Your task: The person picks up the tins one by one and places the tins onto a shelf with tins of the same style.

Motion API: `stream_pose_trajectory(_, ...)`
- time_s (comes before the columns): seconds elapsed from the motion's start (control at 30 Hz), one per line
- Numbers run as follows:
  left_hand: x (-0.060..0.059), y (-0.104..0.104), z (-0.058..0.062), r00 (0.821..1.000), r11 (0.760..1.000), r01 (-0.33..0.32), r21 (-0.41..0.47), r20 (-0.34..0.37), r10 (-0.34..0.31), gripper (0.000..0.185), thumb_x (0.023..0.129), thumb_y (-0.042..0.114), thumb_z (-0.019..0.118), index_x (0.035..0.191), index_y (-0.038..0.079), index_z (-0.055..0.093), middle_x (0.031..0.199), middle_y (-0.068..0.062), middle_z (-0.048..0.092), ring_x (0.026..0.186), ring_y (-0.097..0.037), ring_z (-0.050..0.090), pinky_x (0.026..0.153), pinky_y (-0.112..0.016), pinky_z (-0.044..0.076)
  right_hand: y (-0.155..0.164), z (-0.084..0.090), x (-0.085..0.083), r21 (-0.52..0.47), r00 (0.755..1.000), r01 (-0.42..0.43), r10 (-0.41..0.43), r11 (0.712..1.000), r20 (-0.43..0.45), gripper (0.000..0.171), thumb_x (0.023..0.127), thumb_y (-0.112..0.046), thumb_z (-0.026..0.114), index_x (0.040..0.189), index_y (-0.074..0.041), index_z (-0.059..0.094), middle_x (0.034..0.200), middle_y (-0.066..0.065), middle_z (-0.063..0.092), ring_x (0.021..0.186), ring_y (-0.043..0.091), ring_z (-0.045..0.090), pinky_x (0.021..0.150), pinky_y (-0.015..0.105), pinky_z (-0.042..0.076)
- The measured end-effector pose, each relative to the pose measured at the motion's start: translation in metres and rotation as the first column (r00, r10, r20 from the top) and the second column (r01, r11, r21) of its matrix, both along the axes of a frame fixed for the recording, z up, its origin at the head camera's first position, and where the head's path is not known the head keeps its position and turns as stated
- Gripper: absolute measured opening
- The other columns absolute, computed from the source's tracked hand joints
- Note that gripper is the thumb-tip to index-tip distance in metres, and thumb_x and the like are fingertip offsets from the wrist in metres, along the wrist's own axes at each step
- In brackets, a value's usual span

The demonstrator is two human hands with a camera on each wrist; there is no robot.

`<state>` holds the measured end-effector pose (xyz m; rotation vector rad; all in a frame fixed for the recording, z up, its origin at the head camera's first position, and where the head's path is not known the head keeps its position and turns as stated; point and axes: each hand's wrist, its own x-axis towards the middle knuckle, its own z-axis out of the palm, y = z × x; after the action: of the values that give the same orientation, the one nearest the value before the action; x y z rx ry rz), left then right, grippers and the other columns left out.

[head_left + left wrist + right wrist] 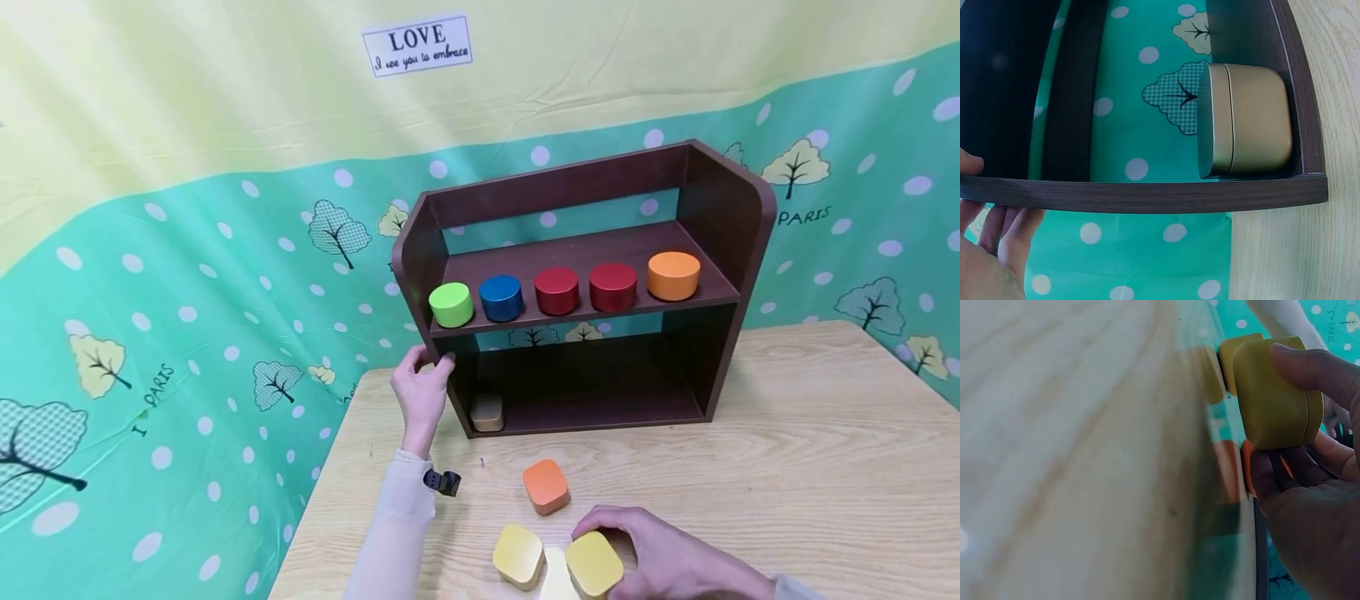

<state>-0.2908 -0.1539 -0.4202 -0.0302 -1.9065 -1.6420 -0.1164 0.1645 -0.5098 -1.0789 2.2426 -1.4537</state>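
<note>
A dark brown two-tier shelf (716, 200) stands at the back of the table. My left hand (422, 392) grips the front edge of its left side panel (1147, 197), thumb on the inner face and fingers outside. On the lower board, near that panel, sits a gold rounded-square tin (1260, 119). At the front of the table, my right hand (663, 546) holds a yellow rounded-square tin (595, 564) between thumb and fingers. Just left of it is a second yellow tin (518, 556), and farther back lies an orange rounded-square tin (546, 485).
Along the upper board's front stand round tins: light green (452, 305), blue (501, 298), two dark red, and orange (673, 277). A patterned cloth (225, 333) hangs behind and left of the wooden table (825, 467). A "LOVE" sign (417, 47) is on the cloth.
</note>
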Motion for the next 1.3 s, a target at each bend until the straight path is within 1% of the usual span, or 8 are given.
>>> stream_pose_trajectory(0.1,0.001,0.0,0.0,1.0,1.0,0.006,-0.001,-0.001,-0.006,0.01,0.087,0.0,0.082,0.096,0.002,0.08,0.087,-0.005,0.071,0.09,-0.015,0.065,0.083,-0.025,0.053,0.003,0.005,0.0,0.009,0.997,0.028,-0.028,1.0,0.067,0.058,0.079,-0.016,0.089,0.131,-0.03,0.068,0.126,-0.012,0.072,0.115,-0.001,0.059,0.097,0.02,0.045)
stream_pose_trajectory(0.23,0.001,-0.001,0.001,1.0,1.0,0.004,-0.006,-0.002,-0.004,0.01,0.086,0.001,0.082,0.096,0.002,0.08,0.086,-0.005,0.071,0.089,-0.014,0.065,0.083,-0.026,0.053,0.007,0.011,-0.002,0.025,0.994,0.053,-0.055,0.998,0.097,0.059,0.077,-0.016,0.09,0.131,-0.029,0.068,0.127,-0.01,0.072,0.114,0.0,0.058,0.098,0.021,0.045)
stream_pose_trajectory(0.57,-0.001,0.0,0.001,1.0,1.0,0.0,0.0,-0.001,0.0,0.011,0.086,0.001,0.083,0.097,0.003,0.081,0.088,-0.006,0.073,0.091,-0.013,0.065,0.086,-0.029,0.053,0.014,0.027,-0.016,0.031,0.991,0.118,-0.12,0.993,0.057,0.059,0.081,-0.023,0.091,0.135,-0.023,0.068,0.131,-0.006,0.071,0.118,0.001,0.059,0.105,0.022,0.048)
stream_pose_trajectory(0.7,-0.001,-0.001,0.0,1.0,1.0,0.005,-0.005,0.005,-0.005,0.011,0.087,0.001,0.082,0.097,0.003,0.08,0.088,-0.006,0.072,0.092,-0.015,0.065,0.087,-0.032,0.053,0.015,0.037,-0.022,0.053,0.985,0.153,-0.156,0.987,0.071,0.059,0.082,-0.026,0.091,0.136,-0.025,0.068,0.136,-0.003,0.07,0.125,-0.001,0.057,0.109,0.021,0.047)
stream_pose_trajectory(0.83,0.001,-0.001,-0.001,1.0,1.0,0.008,-0.006,0.011,-0.007,0.01,0.087,0.001,0.082,0.097,0.002,0.08,0.087,-0.005,0.072,0.092,-0.016,0.065,0.087,-0.029,0.052,0.016,0.046,-0.03,0.089,0.979,0.182,-0.189,0.979,0.08,0.06,0.083,-0.029,0.09,0.138,-0.024,0.068,0.14,0.0,0.069,0.128,0.001,0.056,0.112,0.022,0.047)
stream_pose_trajectory(0.97,0.001,0.0,-0.001,1.0,1.0,0.007,0.001,0.01,-0.007,0.01,0.087,0.001,0.082,0.096,0.002,0.08,0.086,-0.003,0.071,0.092,-0.016,0.065,0.085,-0.028,0.052,0.015,0.053,-0.038,0.105,0.976,0.201,-0.209,0.974,0.062,0.062,0.083,-0.029,0.09,0.14,-0.019,0.067,0.139,0.001,0.07,0.128,0.013,0.06,0.113,0.035,0.05)
stream_pose_trajectory(1.13,0.001,0.0,0.0,1.0,1.0,0.006,0.0,0.004,-0.006,0.01,0.087,0.001,0.082,0.096,0.002,0.08,0.087,-0.004,0.071,0.09,-0.016,0.064,0.084,-0.031,0.053,0.012,0.059,-0.048,0.122,0.971,0.232,-0.236,0.965,0.024,0.063,0.084,-0.029,0.09,0.141,-0.015,0.067,0.141,0.005,0.07,0.131,0.031,0.06,0.112,0.058,0.05)
stream_pose_trajectory(1.3,0.002,0.001,0.001,1.0,1.0,0.003,0.005,-0.001,-0.003,0.009,0.087,0.0,0.083,0.096,0.002,0.08,0.087,-0.006,0.071,0.09,-0.015,0.064,0.084,-0.026,0.052,0.01,0.06,-0.056,0.128,0.967,0.252,-0.256,0.959,0.013,0.063,0.084,-0.028,0.091,0.141,-0.014,0.067,0.14,0.006,0.07,0.132,0.036,0.059,0.113,0.07,0.046)
